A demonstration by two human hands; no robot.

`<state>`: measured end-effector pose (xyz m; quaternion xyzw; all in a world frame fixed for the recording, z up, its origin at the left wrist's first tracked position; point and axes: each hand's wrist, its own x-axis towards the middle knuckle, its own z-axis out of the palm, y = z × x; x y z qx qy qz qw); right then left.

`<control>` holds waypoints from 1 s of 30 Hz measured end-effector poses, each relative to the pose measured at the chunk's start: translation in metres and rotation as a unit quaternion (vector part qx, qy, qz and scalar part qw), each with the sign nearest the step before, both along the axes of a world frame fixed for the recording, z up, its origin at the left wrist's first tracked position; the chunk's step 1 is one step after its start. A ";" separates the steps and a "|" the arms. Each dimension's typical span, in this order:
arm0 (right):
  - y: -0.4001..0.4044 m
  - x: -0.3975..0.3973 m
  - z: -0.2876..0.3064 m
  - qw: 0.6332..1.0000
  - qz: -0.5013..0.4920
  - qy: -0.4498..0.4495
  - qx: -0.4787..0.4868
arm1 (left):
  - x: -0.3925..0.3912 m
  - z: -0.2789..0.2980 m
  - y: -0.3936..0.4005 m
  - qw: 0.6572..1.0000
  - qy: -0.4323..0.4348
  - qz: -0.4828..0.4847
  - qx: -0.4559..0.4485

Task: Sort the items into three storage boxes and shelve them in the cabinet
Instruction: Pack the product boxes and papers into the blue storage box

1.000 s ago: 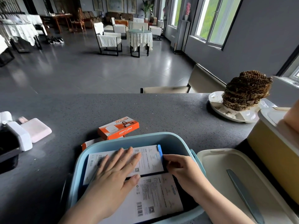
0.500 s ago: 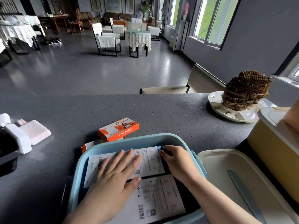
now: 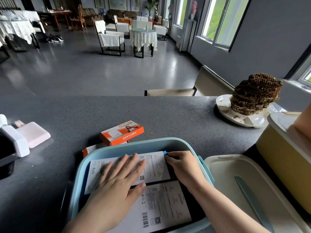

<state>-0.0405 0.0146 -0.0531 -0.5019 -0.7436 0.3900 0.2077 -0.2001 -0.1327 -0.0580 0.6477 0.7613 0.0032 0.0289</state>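
A light blue storage box (image 3: 134, 146) stands at the counter's near edge with two white printed item boxes inside. My left hand (image 3: 117, 180) lies flat with straight fingers on the upper white box (image 3: 156, 163). My right hand (image 3: 183, 165) touches that box's right end with curled fingers beside its blue tab (image 3: 165, 153). The lower white box (image 3: 165, 204) lies nearer me. An orange WiFi box (image 3: 122, 132) rests on the counter just beyond the blue box, and a second orange box (image 3: 87, 150) peeks out behind the rim.
A cream lid (image 3: 223, 177) with a grey handle lies right of the blue box. A yellow storage box (image 3: 277, 157) stands further right. A honeycomb on a white plate (image 3: 242, 117) sits at the back right. A pink pad (image 3: 33, 133) and white devices lie at the left.
My right hand has slid up along the upper white box's right end to its far corner by the blue tab. My left hand has stayed flat on the box.
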 end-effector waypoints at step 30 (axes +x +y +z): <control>-0.030 0.028 0.009 0.980 0.128 -0.083 0.129 | -0.009 -0.013 0.009 0.995 -0.032 -0.028 0.095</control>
